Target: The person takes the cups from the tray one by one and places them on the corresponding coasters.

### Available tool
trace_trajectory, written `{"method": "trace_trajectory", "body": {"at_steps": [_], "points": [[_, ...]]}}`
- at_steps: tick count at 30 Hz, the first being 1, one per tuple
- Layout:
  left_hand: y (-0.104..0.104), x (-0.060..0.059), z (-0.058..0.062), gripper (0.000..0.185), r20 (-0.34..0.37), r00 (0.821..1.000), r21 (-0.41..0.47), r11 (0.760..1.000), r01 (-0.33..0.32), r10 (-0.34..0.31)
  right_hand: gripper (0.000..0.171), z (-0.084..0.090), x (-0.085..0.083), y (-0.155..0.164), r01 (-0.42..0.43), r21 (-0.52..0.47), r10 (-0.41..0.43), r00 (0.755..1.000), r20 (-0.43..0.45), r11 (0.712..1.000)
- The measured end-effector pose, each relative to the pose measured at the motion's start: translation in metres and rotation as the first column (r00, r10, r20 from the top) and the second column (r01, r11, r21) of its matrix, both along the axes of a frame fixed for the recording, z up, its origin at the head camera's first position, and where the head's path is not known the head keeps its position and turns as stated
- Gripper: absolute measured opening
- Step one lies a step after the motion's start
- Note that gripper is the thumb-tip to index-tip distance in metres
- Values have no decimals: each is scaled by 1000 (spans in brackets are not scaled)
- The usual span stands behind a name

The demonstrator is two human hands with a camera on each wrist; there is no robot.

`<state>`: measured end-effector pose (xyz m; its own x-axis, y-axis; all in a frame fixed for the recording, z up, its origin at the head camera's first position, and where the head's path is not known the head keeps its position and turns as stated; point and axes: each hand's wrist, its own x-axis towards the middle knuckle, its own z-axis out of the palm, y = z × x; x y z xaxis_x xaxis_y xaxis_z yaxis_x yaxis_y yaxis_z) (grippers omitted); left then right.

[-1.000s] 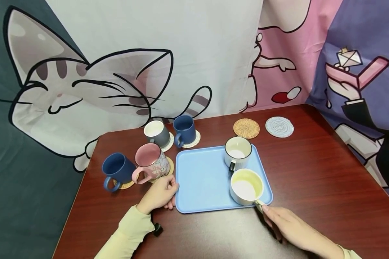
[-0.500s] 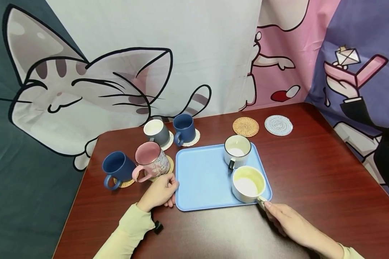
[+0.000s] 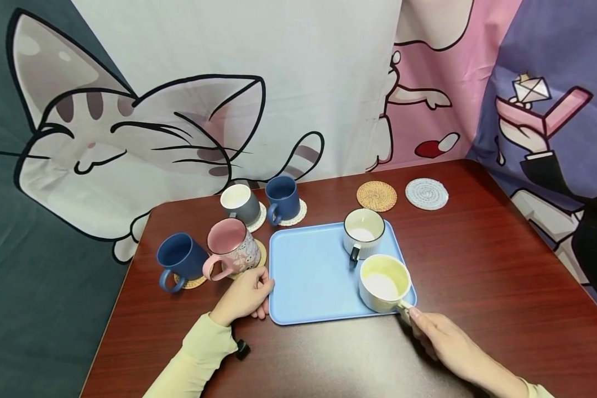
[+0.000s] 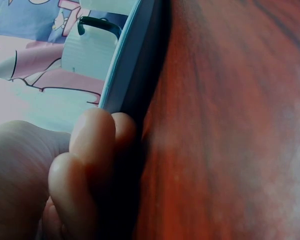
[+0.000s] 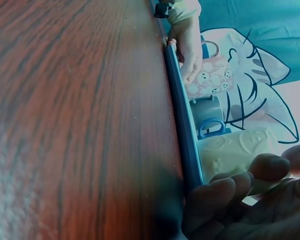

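Observation:
A pale yellow mug (image 3: 385,283) stands over the front right corner of the blue tray (image 3: 308,282). Pinched between the thumb and fingers of my right hand (image 3: 443,340) is its handle, which points toward me. In the right wrist view the mug's side (image 5: 235,152) shows raised patterns behind the fingers. My left hand (image 3: 246,296) grips the tray's left edge near the front corner; the left wrist view has its fingertips (image 4: 92,131) right at the rim. Behind the yellow mug, a white mug (image 3: 363,235) with a dark rim and black handle sits on the tray.
Left of the tray, a pink patterned mug (image 3: 234,249), a navy mug (image 3: 183,257), a grey mug (image 3: 244,207) and a blue mug (image 3: 284,200) stand on coasters. A tan coaster (image 3: 376,196) and a pale blue coaster (image 3: 427,194) lie at the back right.
My right hand has shifted the yellow mug slightly right and a little away from me along the tray's front right corner. The left hand stays at the tray's edge.

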<state>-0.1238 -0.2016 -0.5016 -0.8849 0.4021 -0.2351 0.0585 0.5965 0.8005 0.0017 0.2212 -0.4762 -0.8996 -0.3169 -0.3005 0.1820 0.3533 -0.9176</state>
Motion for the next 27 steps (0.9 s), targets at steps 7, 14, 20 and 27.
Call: {"method": "trace_trajectory", "body": {"at_steps": [7,14,20,27], "points": [[-1,0,0,24,7,1000,11,1000,-3,3,53,2,-1,5,14,22,-13,998,-65,1000],[-1,1,-1,24,5,1000,12,1000,1,-1,49,3,-4,12,41,3,-39,976,-216,999],[-1,1,-1,25,4,1000,19,1000,5,-5,51,11,-15,25,125,41,-109,953,-283,991],[-1,0,-2,23,4,1000,7,1000,6,-6,60,19,-49,50,275,116,-238,935,-261,954]]}}
